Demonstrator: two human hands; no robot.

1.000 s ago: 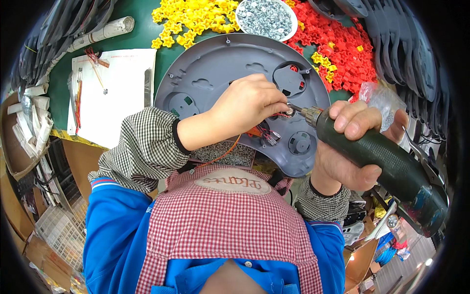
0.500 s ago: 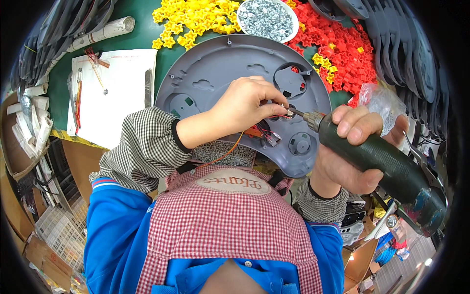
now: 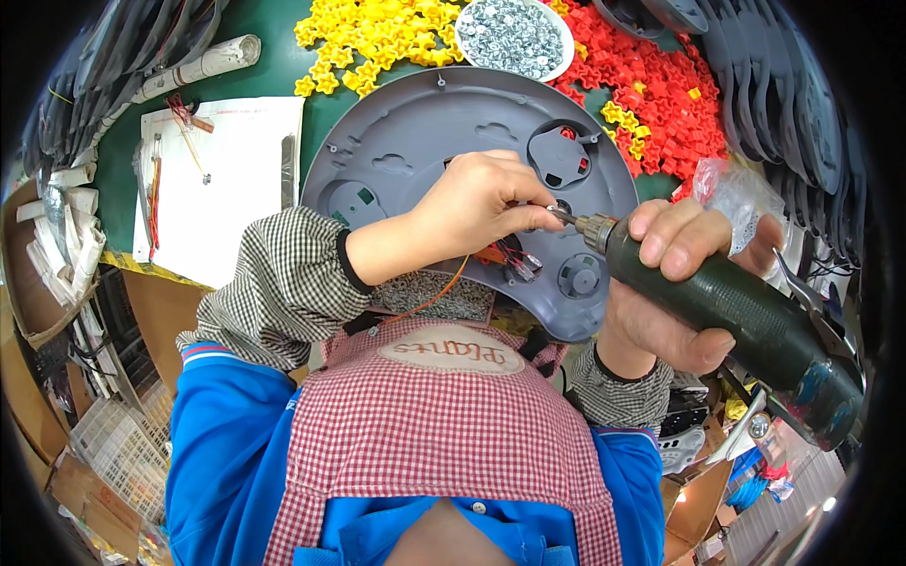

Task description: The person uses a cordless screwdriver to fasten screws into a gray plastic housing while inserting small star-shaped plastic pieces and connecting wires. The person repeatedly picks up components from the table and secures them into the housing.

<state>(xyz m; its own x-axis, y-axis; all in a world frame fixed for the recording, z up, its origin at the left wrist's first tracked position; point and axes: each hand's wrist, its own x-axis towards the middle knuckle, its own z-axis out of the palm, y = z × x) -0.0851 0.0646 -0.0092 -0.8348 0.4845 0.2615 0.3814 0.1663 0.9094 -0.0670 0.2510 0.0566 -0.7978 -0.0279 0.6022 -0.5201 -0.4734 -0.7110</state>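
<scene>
My right hand is wrapped round a dark green power screwdriver, its bit pointing left. A silver metal tool, possibly scissors, lies along the driver's far side by the same hand. My left hand has thumb and forefinger pinched at the bit's tip. What they pinch is too small and covered to name. Both hands are over a grey curved plastic housing with round recesses and screw posts. Beneath the left hand lie red and black wires inside it, and an orange wire trails over its near edge.
Beyond the housing are a white bowl of small metal parts, yellow star pieces and red star pieces. A white board with wires lies left. Grey housings stand stacked right. A clear plastic bag is behind the driver.
The driver has shifted slightly left. My left fingertips have closed in at its bit, hiding the small round metal part seen there before.
</scene>
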